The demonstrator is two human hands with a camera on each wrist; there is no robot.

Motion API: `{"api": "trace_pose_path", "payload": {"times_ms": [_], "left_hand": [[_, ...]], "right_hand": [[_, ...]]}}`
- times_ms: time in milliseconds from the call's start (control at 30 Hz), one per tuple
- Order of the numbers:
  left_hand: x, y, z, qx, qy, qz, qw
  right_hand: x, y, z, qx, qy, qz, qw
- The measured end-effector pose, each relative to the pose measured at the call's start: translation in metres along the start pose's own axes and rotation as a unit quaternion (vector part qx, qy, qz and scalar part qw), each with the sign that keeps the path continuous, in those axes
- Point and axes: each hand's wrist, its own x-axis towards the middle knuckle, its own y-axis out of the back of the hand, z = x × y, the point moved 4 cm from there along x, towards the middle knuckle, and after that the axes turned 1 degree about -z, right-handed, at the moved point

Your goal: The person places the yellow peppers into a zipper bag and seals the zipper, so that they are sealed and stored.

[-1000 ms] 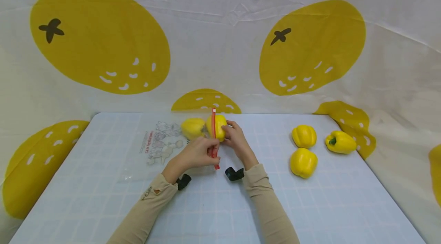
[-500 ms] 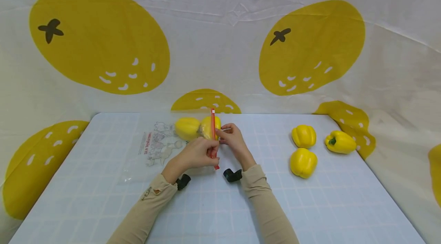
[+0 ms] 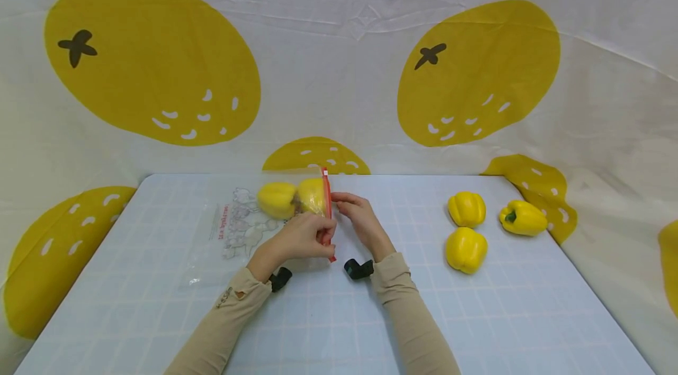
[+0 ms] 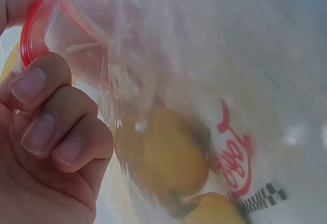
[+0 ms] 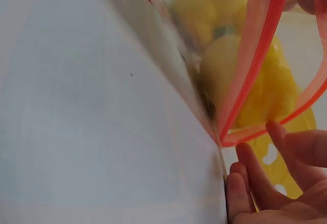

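A clear zip bag (image 3: 212, 245) with a red zip edge (image 3: 326, 189) lies on its side, printed with line drawings and red lettering. Inside are two yellow bell peppers, one deeper (image 3: 276, 199) and one just behind the mouth (image 3: 311, 193). My left hand (image 3: 301, 236) pinches the red edge near its front end, fingers curled in the left wrist view. Seen from the right wrist, the mouth gapes in a loop of red strip (image 5: 255, 55). My right hand (image 3: 362, 221) holds nothing; its extended fingertips (image 5: 273, 128) are right at the lower rim.
To the right, three more yellow bell peppers sit on the table: one at the back (image 3: 467, 209), one in front of it (image 3: 466, 250), one further right (image 3: 523, 219). A fruit-printed cloth (image 3: 328, 80) hangs behind the table. Black wrist cameras (image 3: 358, 269) jut from both cuffs.
The right hand has pushed a pepper leftward through the bag's mouth and let go of it. Both peppers have shifted left inside the bag. The left hand stays on the red edge.
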Motion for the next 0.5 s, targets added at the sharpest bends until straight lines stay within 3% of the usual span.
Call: {"api": "trace_pose_path", "payload": {"times_ms": [500], "left_hand": [[-0.0010, -0.0014, 0.0015, -0.036, -0.027, -0.040, 0.9982]], "right_hand": [[0.0026, -0.0044, 0.0019, -0.062, -0.016, -0.045, 0.9969]]}}
